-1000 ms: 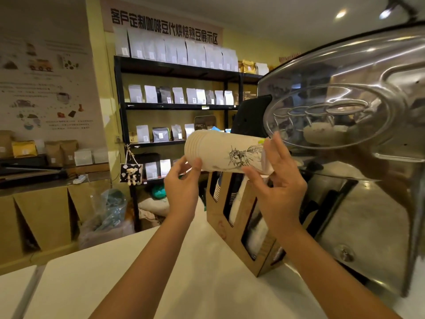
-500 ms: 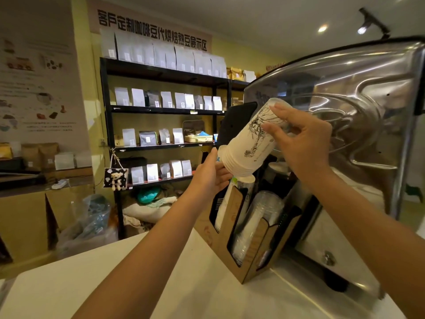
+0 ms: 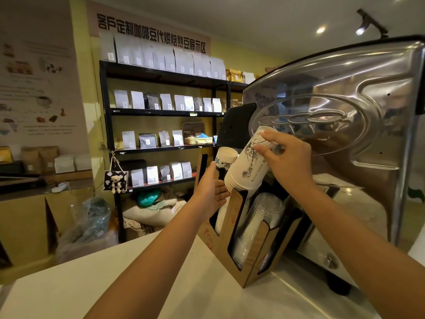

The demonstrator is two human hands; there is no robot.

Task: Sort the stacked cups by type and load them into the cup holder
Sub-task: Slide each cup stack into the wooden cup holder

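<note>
- On the white counter (image 3: 115, 284), beside the steel machine (image 3: 345, 111): cardboard holder (image 3: 255, 256), slots side by side.
- Right hand (image 3: 287, 162) grips the upper, base end of a printed paper cup stack (image 3: 247, 166); fingers curled round it.
- Stack is tilted, rims down, its lower end at the mouth of the middle slot.
- Left hand (image 3: 210, 192) open, palm against the stack's lower rims; not closed on anything.
- Far slot holds other paper cups (image 3: 226, 157); near slot holds clear cups (image 3: 257, 222).
</note>
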